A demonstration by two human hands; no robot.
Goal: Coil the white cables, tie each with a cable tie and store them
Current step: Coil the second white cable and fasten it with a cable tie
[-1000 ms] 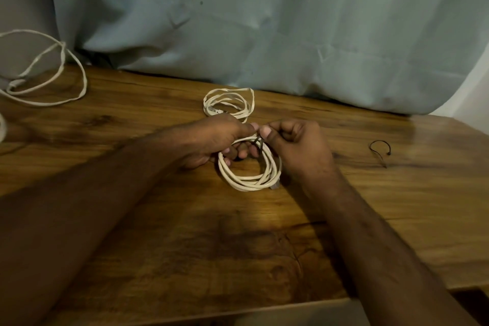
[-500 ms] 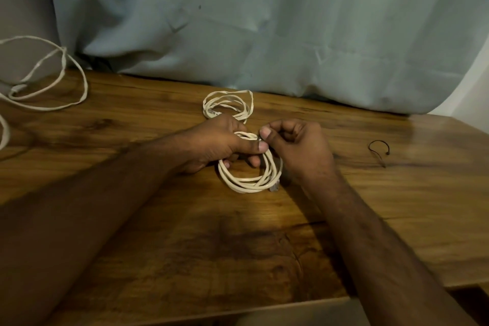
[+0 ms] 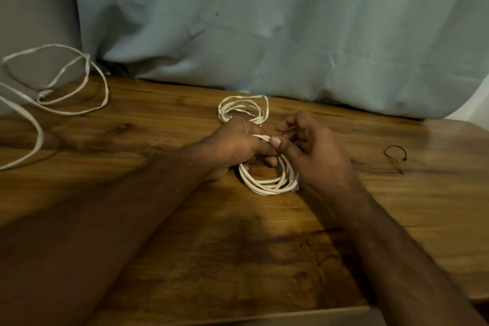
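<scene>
At the middle of the frame a coil of white cable (image 3: 267, 180) lies flat on the worktop (image 3: 264, 259), a glossy slab of warm brown wood with dark grain and knots. The coil is a smooth, round-edged oval of several loops, its long axis running from upper left to lower right. The left hand (image 3: 235, 148) grips its upper edge with curled fingers and the thumb on top. The right hand (image 3: 315, 156) has its fingers curled, thumb tip pressing on the same spot; what it pinches is too small to tell. Just behind the hands lies a second coil (image 3: 243, 107), flatter and wider. Loose cable (image 3: 53, 87) sprawls in open loops at the upper left. A thin black cable tie (image 3: 395, 155), curved, lies at the right. A pale, creased curtain (image 3: 264, 21) hangs behind.
</scene>
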